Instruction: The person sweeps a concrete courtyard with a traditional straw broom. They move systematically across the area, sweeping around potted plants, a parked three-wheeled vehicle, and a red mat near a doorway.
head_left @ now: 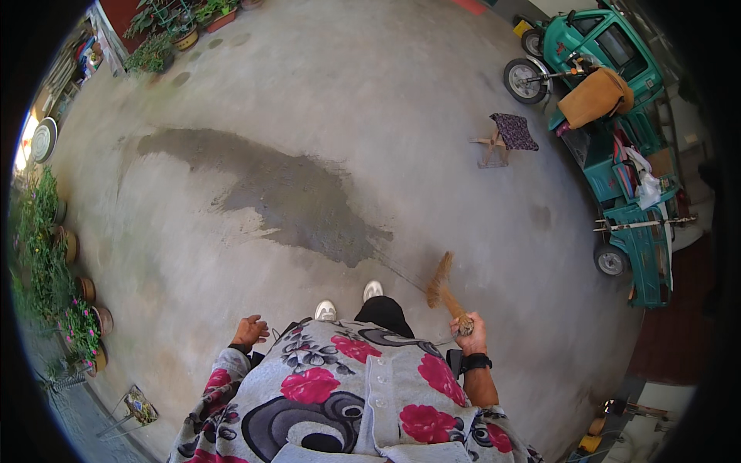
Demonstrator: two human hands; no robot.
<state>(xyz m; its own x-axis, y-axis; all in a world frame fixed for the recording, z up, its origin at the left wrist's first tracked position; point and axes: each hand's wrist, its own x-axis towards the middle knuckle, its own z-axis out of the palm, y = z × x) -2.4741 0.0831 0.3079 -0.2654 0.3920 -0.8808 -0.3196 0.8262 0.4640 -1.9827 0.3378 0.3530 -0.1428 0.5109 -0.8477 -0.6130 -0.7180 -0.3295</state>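
My right hand (472,337) is closed around the handle of a short straw broom (443,287). The broom's tan bristles point away from me, just right of my shoes, and a thin wet streak runs from them toward a large dark wet patch (301,204) on the concrete floor (401,123). At my left side, my left hand (251,331) hangs with loosely bent fingers apart and nothing in them. My white shoes (350,299) stand at the near edge of the patch.
A folding stool (512,133) with a dark patterned seat stands at the right. Beyond it is a green three-wheeled vehicle (608,46). Potted plants (69,285) line the left side, and more pots (185,35) stand at the far left.
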